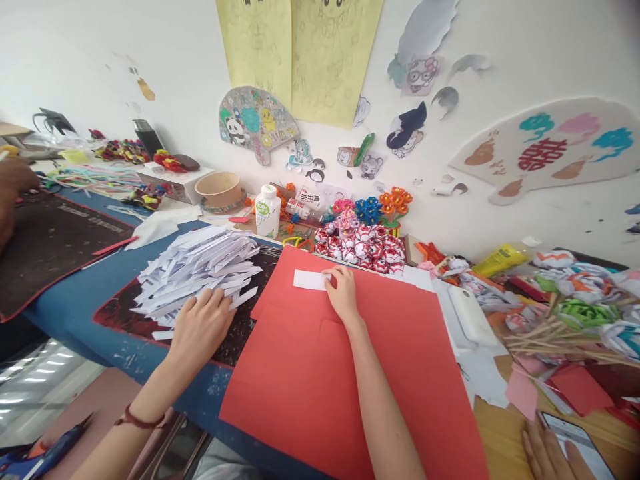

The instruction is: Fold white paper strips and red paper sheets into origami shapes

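A large sheet of red paper (300,373) lies in front of me. Near its top edge, my right hand (343,290) pinches the right end of a white paper strip (309,280), which lies flat on the red. To the left is a heaped pile of white paper strips (200,260) on a dark mat (117,313). My left hand (203,327) rests at the pile's front edge with its fingers curled down. One strip (245,298) sticks out beside its index finger, and the fingertips are partly hidden.
A white bottle (267,212), scissors (299,243) and red-and-white folded paper flowers (365,248) stand behind the sheet. At right lie a white device (475,317) and another person's hand (553,450) by a phone (583,443). Another person's hand (15,193) is at far left.
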Motion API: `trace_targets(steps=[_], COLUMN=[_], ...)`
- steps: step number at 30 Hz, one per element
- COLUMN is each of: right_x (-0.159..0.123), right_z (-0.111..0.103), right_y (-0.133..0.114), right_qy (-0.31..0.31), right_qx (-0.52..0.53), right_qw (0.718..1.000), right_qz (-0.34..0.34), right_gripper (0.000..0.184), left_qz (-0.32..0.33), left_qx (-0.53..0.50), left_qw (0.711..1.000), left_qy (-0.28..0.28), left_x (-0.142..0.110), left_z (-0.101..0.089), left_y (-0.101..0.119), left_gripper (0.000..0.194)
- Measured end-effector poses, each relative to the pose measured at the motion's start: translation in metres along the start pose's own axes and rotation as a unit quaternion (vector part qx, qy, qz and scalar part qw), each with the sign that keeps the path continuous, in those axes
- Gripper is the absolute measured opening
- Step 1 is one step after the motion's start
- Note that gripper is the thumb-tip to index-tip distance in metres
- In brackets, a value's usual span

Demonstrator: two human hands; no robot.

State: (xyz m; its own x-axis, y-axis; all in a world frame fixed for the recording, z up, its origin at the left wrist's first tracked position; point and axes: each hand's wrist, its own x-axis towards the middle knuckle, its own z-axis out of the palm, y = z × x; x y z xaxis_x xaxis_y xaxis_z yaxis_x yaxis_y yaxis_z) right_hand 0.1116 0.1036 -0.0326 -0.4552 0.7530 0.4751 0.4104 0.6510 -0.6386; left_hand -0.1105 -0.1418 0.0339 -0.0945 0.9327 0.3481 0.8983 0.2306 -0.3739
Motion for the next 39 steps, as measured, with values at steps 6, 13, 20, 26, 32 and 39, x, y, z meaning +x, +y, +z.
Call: trace_targets(steps=[6,13,20,26,32,39], right_x=[0.0,-0.001,0.0,0.0,-0.003,-0.003], right_z=[-0.001,-0.002,0.0,-0.003,0.007,0.044], right_y=[-0.002,-0.003,-0.003,-0.021,-0.078,-0.134], right_qy=[-0.002,-0.004,0.004,0.051,-0.04,-0.205], right_qx=[0.003,0.004,0.004,0.013,0.131,0.505], right_qw=[1.0,1.0,1.0,0.999,0.99,0.799], right_qz=[0.002,0.008,0.01,0.007,-0.024,0.256], right_gripper=[0.025,0.025,0.023,0.029,0.023,0.048], left_qz=[-0.007,-0.039,0.02,0.043,0.019,0.023], left_qx=[-0.024,-0.059,-0.04,-0.013,-0.055,-0.11], left_qw=[0.999,0.996,0.999,0.999,0.998,0.99], left_qy=[0.027,0.052,0.009,-0.016,0.024,0.085], left_x=[0.003,0.012,0.003,-0.005,-0.004,0.0], left_z=[0.002,-0.008,-0.005,-0.006,-0.007,-0.023], left_y=[0.002,0.001,0.0,0.004,0.0,-0.004], left_gripper=[0.025,0.026,0.028,0.026,0.024,0.017])
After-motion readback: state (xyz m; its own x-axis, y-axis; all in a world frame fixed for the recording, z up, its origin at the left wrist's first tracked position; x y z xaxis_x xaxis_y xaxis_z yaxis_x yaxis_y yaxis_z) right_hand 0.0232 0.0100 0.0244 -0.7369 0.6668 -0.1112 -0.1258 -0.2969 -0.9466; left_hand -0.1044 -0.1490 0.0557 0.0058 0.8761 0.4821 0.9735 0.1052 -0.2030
